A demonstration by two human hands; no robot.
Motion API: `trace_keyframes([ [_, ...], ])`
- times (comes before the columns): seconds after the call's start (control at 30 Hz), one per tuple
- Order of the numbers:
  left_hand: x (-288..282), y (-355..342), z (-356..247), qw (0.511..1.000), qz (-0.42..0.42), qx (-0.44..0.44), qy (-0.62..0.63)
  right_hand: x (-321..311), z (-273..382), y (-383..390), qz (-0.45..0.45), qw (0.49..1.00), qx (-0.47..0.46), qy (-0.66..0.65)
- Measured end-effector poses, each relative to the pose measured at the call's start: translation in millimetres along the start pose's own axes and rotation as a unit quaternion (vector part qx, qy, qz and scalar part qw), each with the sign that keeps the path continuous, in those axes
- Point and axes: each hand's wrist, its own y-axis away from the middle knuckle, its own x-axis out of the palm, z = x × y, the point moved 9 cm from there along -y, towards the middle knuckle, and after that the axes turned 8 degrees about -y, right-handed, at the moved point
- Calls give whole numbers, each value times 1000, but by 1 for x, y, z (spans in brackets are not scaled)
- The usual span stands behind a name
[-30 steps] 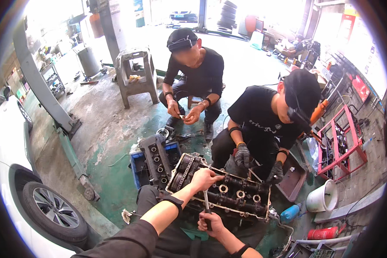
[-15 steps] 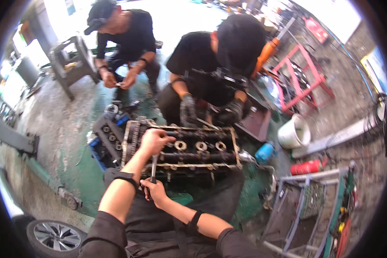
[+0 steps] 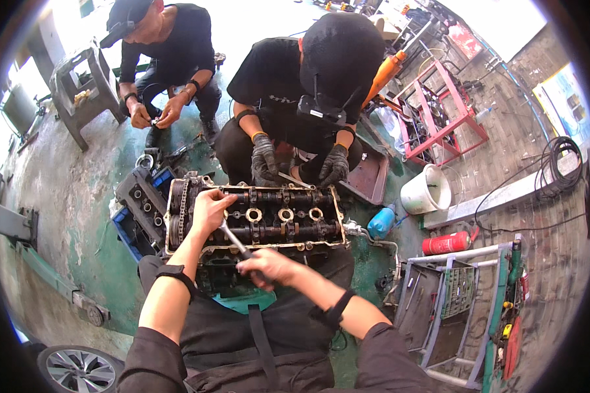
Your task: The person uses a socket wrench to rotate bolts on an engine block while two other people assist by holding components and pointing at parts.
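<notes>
A cylinder head [image 3: 242,234] with cam shafts and a timing chain [image 3: 182,213] along its left end lies before my knees. My right hand [image 3: 267,267] grips the dark handle of a ratchet wrench [image 3: 236,241]. Its silver shaft slants up to the left, and its head goes out of sight under my left hand [image 3: 210,209]. That hand curls over the head's left part, closed around the tool's upper end, index finger toward the far cam shaft. Across from me, a co-worker's gloved hands [image 3: 263,157] are at the far edge, by a silver wrench [image 3: 296,181].
A blue crate [image 3: 126,226] with dark engine parts stands left. A second person [image 3: 170,59] crouches at the far left, fingering something small. To the right are a blue bottle [image 3: 380,223], white bucket [image 3: 426,191], red extinguisher [image 3: 446,243], metal rack [image 3: 452,262] and brown tray [image 3: 368,175].
My right hand has swung the ratchet handle to the right and slightly up. My left hand stays over the cylinder head. The whole view has shifted a little.
</notes>
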Motion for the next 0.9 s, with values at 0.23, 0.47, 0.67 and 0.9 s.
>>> trace_keyframes([
  [0.23, -6, -1, -21, 989, 99, 30, -105, 49, -24, -19, -38, 968, -69, -236],
  [0.47, 27, -6, -30, 968, 154, 38, -193, 73, -38, -37, -226, 907, -174, -310],
  [0.67, -37, 6, 2, 998, -22, -31, -50, 66, -25, -30, -98, 975, -74, -186],
  [0.9, -7, 11, -13, 976, -155, -9, -154, -63, 10, 7, -161, 975, -93, 125],
])
